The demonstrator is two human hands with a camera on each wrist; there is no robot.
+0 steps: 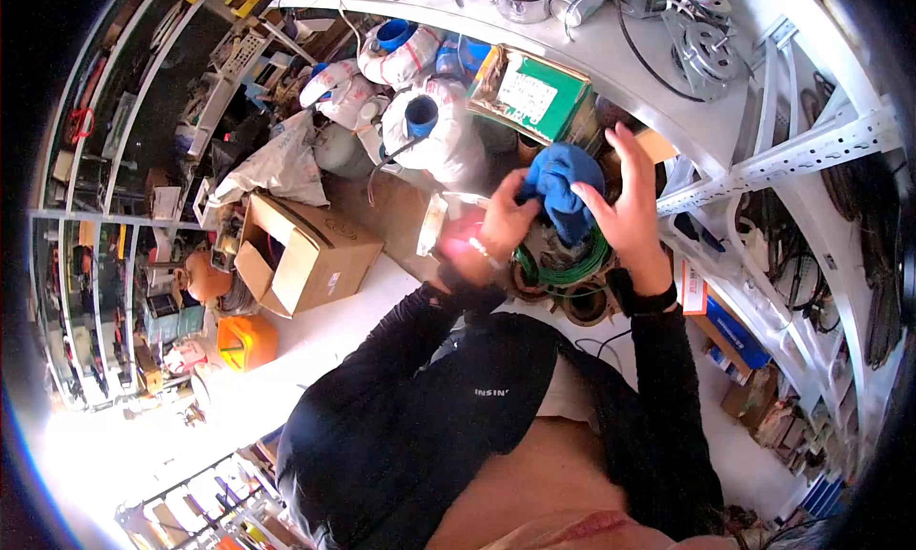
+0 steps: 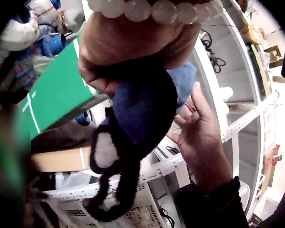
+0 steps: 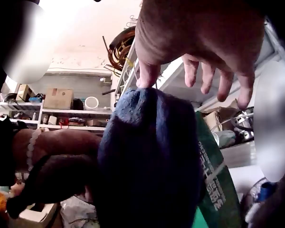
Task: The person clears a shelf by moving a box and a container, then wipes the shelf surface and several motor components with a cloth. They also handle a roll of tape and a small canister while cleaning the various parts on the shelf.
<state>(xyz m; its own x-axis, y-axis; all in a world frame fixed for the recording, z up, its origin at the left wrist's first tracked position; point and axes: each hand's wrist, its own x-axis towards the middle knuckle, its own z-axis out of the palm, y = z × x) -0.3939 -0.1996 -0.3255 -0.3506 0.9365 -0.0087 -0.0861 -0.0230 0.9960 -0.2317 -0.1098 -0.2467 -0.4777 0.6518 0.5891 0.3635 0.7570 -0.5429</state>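
Note:
A bunched blue cloth item (image 1: 563, 183) is held up in front of the body. Black edging and a dangling black loop (image 2: 128, 190) show on it in the left wrist view. My left hand (image 1: 506, 223), with a pale bead bracelet above it, grips the cloth from its left side. On the other side my right hand (image 1: 630, 211) has its fingers spread and straight. Its thumb meets the top of the cloth in the right wrist view, where the other fingers (image 3: 225, 85) stand apart from the fabric. Beneath the cloth lies a coil of green wire (image 1: 563, 269).
A green box (image 1: 563, 92) stands just beyond the hands, under the metal counter (image 1: 725, 121). White-wrapped bundles (image 1: 444, 149) sit to its left. An opened cardboard box (image 1: 329, 264) is on the floor at left, near an orange container (image 1: 258, 340). Shelving (image 1: 801, 154) runs along the right.

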